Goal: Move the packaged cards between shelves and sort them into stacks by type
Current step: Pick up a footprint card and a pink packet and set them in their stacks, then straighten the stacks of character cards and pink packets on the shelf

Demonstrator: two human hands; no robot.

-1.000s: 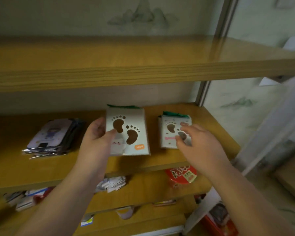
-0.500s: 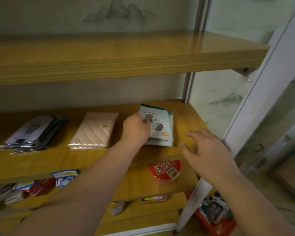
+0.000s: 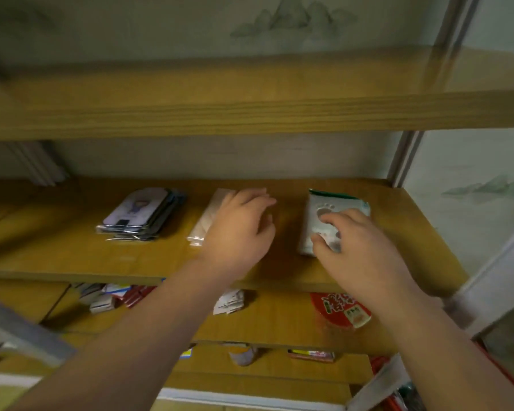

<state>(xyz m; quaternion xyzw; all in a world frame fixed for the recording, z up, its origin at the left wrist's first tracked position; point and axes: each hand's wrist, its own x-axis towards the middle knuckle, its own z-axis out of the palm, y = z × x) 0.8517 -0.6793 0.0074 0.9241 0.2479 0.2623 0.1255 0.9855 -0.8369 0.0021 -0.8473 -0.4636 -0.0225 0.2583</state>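
On the middle wooden shelf [image 3: 131, 256] lie three piles. At the left is a stack of clear-sleeved cards with a cartoon figure [image 3: 140, 215]. In the middle lies a beige quilted pack [image 3: 204, 223]. At the right is a stack of white cards with brown footprints and a green top edge [image 3: 336, 203]. My left hand [image 3: 238, 229] hovers over the beige pack with relaxed fingers, covering its right half. My right hand [image 3: 356, 247] rests its fingertips on the footprint stack, thumb at the near left corner.
An upper shelf [image 3: 250, 108] overhangs the working shelf. On the lower shelf are small packets [image 3: 107, 298], white sachets [image 3: 229, 302] and a red round lid [image 3: 341, 310]. A white frame post [image 3: 487, 262] stands at the right.
My left hand laid the footprint card on the right stack, let go and moved left over the beige pack. My right hand came forward onto the footprint stack.
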